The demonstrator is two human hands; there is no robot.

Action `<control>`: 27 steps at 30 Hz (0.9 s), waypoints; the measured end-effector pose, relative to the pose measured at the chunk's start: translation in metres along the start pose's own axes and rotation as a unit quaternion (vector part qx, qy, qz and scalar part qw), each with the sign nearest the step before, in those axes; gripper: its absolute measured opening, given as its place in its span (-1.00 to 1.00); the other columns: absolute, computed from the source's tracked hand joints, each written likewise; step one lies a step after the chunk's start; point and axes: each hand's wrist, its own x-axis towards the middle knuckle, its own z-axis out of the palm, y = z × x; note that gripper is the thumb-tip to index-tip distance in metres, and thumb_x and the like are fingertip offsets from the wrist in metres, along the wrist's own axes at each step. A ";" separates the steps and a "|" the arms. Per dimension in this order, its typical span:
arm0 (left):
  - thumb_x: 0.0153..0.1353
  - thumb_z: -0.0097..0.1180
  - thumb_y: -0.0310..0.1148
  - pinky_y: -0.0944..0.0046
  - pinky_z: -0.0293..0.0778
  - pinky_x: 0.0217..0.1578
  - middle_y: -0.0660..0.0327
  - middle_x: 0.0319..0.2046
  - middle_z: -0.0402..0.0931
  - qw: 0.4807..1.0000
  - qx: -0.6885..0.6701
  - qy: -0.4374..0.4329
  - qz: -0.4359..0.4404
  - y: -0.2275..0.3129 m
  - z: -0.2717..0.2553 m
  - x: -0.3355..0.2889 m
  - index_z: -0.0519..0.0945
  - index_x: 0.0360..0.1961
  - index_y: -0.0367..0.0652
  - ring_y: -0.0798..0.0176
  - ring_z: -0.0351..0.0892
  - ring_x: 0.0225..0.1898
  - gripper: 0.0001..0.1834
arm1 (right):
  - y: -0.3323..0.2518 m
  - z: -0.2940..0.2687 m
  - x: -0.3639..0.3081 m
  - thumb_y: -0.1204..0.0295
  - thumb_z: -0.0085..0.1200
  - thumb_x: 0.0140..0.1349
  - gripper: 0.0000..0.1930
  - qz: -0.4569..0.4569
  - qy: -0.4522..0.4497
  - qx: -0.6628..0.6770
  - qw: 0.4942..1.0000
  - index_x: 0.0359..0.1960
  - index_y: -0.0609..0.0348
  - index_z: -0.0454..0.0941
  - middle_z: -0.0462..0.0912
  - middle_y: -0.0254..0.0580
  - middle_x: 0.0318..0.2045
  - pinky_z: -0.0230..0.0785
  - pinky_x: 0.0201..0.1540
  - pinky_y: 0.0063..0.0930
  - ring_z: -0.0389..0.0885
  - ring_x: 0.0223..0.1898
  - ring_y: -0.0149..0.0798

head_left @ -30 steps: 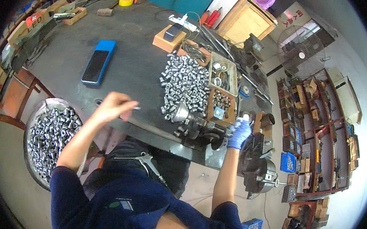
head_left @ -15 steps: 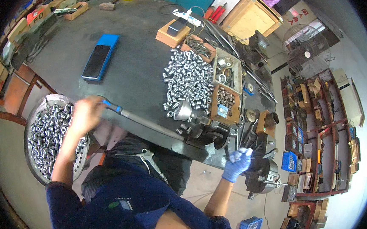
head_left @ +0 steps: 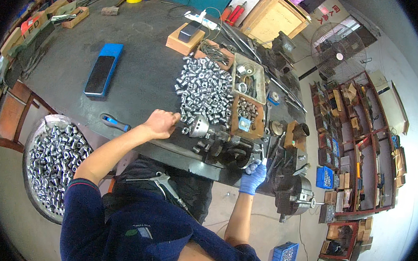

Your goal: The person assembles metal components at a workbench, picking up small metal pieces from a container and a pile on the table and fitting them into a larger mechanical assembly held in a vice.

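My bare left hand [head_left: 162, 124] is closed, its fingertips at the lower left edge of a heap of shiny metal fittings [head_left: 206, 89] on the dark bench. What those fingers hold, if anything, is hidden. My right hand [head_left: 253, 176], in a blue glove, curls closed beside a small bench machine [head_left: 234, 149] at the bench's front edge; I cannot make out what it grips. A conical metal chuck [head_left: 199, 126] at the machine's left end points toward my left hand. The blue-and-black tool handle [head_left: 115, 122] lies left of my left forearm.
A perforated metal bowl [head_left: 28, 166] full of fittings stands at the left. A blue-cased phone [head_left: 101, 72] lies on the bench. Beyond the machine are a box of small brown parts [head_left: 248, 109] and a tray [head_left: 259, 66]. An air gun [head_left: 162, 180] rests on my lap; a vise [head_left: 294, 194] stands right.
My left hand has moved right from beside the bowl to the heap of fittings. My right hand has shifted left and up, closer to the machine. The view has turned slightly.
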 end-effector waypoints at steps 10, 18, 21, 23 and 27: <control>0.03 0.12 -0.58 0.40 0.47 -0.39 0.16 -0.48 0.51 0.787 -0.612 -0.001 -0.077 0.054 -0.075 0.003 0.48 -0.28 -0.41 0.34 0.54 -0.49 -0.81 | -0.003 0.011 -0.002 0.11 -0.08 0.21 -0.64 0.035 0.041 -0.009 0.999 -0.60 0.10 0.44 0.35 -0.40 -0.80 0.02 -0.85 -0.71 0.20 -0.84 -0.54; -0.02 0.12 -0.65 0.39 0.48 -0.36 0.13 -0.46 0.53 0.822 -0.560 -0.044 -0.095 0.055 -0.078 0.012 0.51 -0.32 -0.43 0.34 0.55 -0.45 -0.81 | -0.006 0.017 -0.007 0.14 -0.09 0.22 -0.65 0.001 0.044 -0.046 0.998 -0.60 0.11 0.42 0.39 -0.36 -0.78 0.04 -0.84 -0.68 0.23 -0.84 -0.51; -0.06 0.13 -0.67 0.39 0.46 -0.35 0.17 -0.44 0.53 0.836 -0.544 -0.018 -0.061 0.056 -0.076 0.013 0.52 -0.32 -0.38 0.38 0.53 -0.40 -0.79 | -0.021 0.029 -0.022 0.20 0.01 0.17 -0.71 0.008 0.046 -0.010 0.999 -0.57 0.12 0.41 0.38 -0.39 -0.77 0.05 -0.83 -0.70 0.25 -0.82 -0.54; -0.09 0.14 -0.69 0.37 0.46 -0.31 0.18 -0.43 0.53 0.856 -0.516 -0.008 -0.040 0.057 -0.076 0.011 0.52 -0.31 -0.36 0.38 0.53 -0.37 -0.76 | -0.034 0.033 -0.030 0.17 0.00 0.18 -0.67 0.013 -0.024 -0.032 0.999 -0.57 0.18 0.44 0.34 -0.38 -0.82 0.01 -0.84 -0.68 0.24 -0.83 -0.51; -0.09 0.15 -0.69 0.37 0.46 -0.29 0.19 -0.43 0.53 0.858 -0.512 0.002 -0.047 0.054 -0.073 0.010 0.52 -0.30 -0.35 0.39 0.53 -0.37 -0.75 | -0.065 0.065 -0.027 0.13 -0.11 0.23 -0.62 -0.018 -0.092 -0.039 0.995 -0.55 0.19 0.46 0.32 -0.37 -0.83 0.02 -0.84 -0.68 0.19 -0.85 -0.51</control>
